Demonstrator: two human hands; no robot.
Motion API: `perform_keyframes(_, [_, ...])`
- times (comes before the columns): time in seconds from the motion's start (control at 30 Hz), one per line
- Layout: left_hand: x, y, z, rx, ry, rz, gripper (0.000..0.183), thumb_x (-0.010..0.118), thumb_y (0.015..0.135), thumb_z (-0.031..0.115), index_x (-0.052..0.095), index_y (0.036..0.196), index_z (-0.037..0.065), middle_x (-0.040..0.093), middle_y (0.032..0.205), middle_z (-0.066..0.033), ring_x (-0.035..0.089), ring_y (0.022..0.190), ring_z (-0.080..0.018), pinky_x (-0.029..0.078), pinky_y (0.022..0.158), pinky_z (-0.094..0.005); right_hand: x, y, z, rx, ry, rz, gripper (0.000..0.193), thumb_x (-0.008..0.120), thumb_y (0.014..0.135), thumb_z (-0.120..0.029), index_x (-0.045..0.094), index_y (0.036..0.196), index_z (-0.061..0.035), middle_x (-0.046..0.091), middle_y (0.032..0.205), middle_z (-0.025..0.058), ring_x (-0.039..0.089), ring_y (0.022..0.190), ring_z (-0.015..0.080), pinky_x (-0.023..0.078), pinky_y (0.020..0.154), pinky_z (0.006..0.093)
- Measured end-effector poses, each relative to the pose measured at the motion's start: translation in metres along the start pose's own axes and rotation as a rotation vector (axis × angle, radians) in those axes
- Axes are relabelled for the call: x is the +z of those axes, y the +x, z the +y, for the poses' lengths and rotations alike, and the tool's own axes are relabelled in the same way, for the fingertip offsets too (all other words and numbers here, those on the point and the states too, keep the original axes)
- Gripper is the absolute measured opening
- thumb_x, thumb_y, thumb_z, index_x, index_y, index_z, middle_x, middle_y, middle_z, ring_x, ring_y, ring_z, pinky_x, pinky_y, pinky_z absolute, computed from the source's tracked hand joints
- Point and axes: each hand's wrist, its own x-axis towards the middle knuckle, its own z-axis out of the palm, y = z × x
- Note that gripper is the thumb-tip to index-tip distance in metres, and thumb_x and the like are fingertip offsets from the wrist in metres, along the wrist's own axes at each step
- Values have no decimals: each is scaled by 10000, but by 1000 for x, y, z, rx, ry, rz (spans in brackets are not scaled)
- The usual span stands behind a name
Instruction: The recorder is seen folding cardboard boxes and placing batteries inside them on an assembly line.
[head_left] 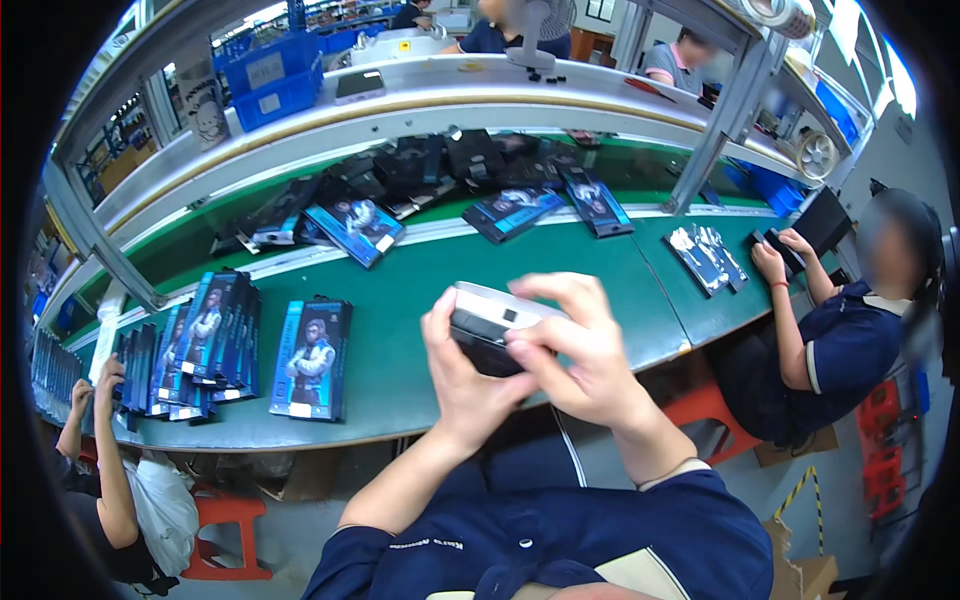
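Observation:
In front of my chest, above the table's front edge, I hold a narrow black box with a pale grey-white upper side (pixel 490 308). My left hand (pixel 465 385) wraps its left end and underside, thumb along the near side. At the box's right end is my right hand (pixel 575 355), its fingers bent, with thumb and index finger pressed on the edge by a small dark square. Its fingertips are slightly blurred. Whatever is inside the box is hidden. Nearest on the left, a flat black-and-blue printed box (pixel 312 360) lies on the green table (pixel 400 300).
Printed boxes (pixel 210 330) stack up at left, near another person's hands (pixel 105 385). More boxes (pixel 355 228) heap on the green conveyor behind. Wrapped packs (pixel 705 258) lie at right, beside a co-worker's hands (pixel 778 258). A metal shelf (pixel 440 98) spans the back.

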Motion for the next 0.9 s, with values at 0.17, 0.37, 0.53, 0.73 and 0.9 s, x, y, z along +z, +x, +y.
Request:
perform_keyframes(0.17, [-6,2,-4,136,-48,33,738,951,596,251,479,1135,71,543,1137,-152,587,1025,-303,494,850,-378,21,-16,12,604,1085,175,522,707,828,-35,542,1322,-60,522,1337,173,521,1222,250,445,1008,377])
perform_keyframes(0.37, [-19,30,13,-406,-835,-36,429,649,923,-20,333,1198,73,631,1097,-129,597,985,-138,488,870,-276,56,-31,24,107,464,450,198,730,839,-1,617,1001,-12,604,1099,149,631,1000,220,513,891,328])
perform_keyframes(0.53, [-10,25,5,-251,-728,-6,303,651,925,-11,422,1110,64,626,974,-75,580,846,-101,473,795,-227,61,-29,25,192,618,466,172,634,911,45,519,1020,-23,612,1046,155,626,940,178,491,839,273])
perform_keyframes(0.73, [-2,24,-29,8,-650,-41,306,734,856,-9,504,1052,36,605,1123,-113,599,939,-125,488,820,-234,65,-34,44,61,627,511,340,710,888,-18,403,1018,-86,616,1029,174,623,900,177,509,794,282])
perform_keyframes(0.9, [-30,24,-42,-407,-646,-609,930,768,758,-38,254,1528,38,352,1508,-135,371,1394,-233,450,1062,-383,79,-41,59,200,663,442,463,676,893,15,343,1189,-112,544,1049,103,608,928,174,509,835,305])
